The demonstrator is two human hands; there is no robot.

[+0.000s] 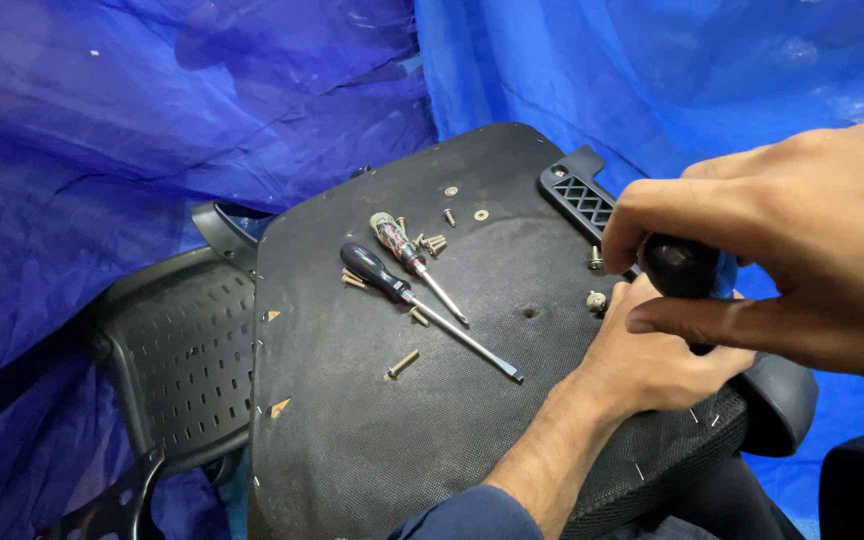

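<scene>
Right hand (802,240) fingers clamped round black tool handle (680,266); left hand (652,355) curled beneath on seat base (352,420)

Two screwdrivers (422,300) and loose screws (402,364), blue sheeting (102,120) behind.

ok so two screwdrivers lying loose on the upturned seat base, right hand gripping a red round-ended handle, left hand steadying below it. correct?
One thing is off: the handle in the right hand is black, not red, as the head view shows. The rest stands: two screwdrivers, one dark-handled and one patterned, lie loose on the seat base, and the left hand sits below the handle.
</scene>
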